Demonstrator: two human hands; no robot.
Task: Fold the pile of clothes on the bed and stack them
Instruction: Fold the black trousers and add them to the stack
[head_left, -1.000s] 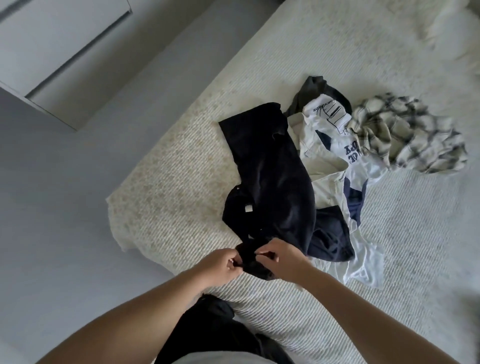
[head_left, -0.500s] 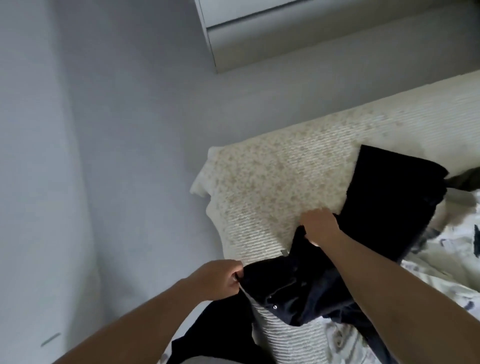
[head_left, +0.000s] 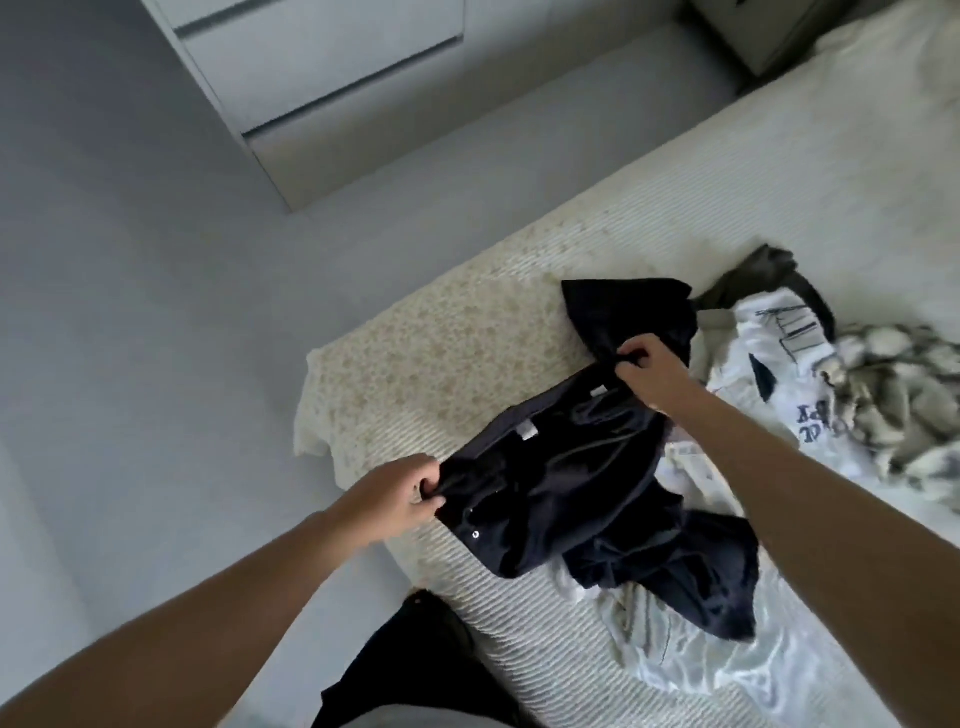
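A pair of dark navy trousers (head_left: 566, 483) with a metal snap at the waist lies across the near corner of the bed (head_left: 426, 364). My left hand (head_left: 392, 491) grips one end of the waistband at the bed's edge. Farther up, my right hand (head_left: 647, 371) grips the other end of the waistband. The waist is stretched between both hands. One trouser leg runs past my right hand, the other bunches below my right forearm. To the right lies the pile: a white printed shirt (head_left: 779, 358), a plaid shirt (head_left: 898, 400) and a dark olive garment (head_left: 769, 270).
A pale crumpled garment (head_left: 675, 660) lies under the trousers near the bed's front edge. White drawers (head_left: 322, 93) stand across the grey floor (head_left: 130, 312) on the left. My dark-clad leg (head_left: 410, 660) is against the bed's near edge. A bedside unit (head_left: 753, 31) stands at the top right.
My hands have moved apart along the waistband, spreading it wide. The right hand has gone up the bed; the view has swung back toward the pile.
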